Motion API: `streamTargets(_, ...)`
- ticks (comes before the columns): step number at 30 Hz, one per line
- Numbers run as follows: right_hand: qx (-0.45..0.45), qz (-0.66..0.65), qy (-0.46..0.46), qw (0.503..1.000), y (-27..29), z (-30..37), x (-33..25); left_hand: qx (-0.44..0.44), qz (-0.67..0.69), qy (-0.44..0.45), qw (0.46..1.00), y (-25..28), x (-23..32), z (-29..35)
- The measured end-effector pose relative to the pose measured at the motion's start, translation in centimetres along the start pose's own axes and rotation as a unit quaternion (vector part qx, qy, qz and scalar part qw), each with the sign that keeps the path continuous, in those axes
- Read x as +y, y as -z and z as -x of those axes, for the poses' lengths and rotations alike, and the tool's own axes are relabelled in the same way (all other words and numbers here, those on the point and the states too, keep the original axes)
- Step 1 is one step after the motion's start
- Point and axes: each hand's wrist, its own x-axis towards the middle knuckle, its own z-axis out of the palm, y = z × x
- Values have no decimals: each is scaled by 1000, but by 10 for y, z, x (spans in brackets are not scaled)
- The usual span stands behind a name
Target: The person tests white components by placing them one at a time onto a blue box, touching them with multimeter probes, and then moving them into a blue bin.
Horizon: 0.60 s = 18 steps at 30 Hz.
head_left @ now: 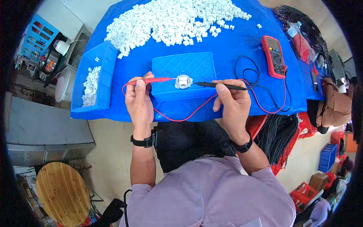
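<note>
My left hand (138,99) is closed round a red test probe (155,80), its tip pointing right. In my right hand (233,104) is a black test probe (211,84), pointing left. Both tips meet the sides of a small white part (183,81), which sits on what looks like a clear round piece near the front edge of an upturned blue crate (183,66). Whether the tips touch metal is too small to tell. Red and black leads run to a red multimeter (273,56) at the right; its display is not readable.
A large heap of small white parts (166,22) covers the far side of the blue-covered table (234,41). At the left stands a blue bin (104,81) with more white parts. Black cables (278,132) fill a red crate at the lower right. Another person (337,102) is at the far right.
</note>
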Motion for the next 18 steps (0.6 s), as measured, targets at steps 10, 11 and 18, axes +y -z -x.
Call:
streamTargets(10,-10,-5,-6,1000,0,2,3,-2,-7,3,1000,-1,1,0)
streamTargets(11,-10,-5,-6,1000,0,2,3,-2,-7,5,1000,-1,1,0)
streamTargets(18,-18,-20,7,1000,0,3,5,-8,2,7,1000,2,-1,-1)
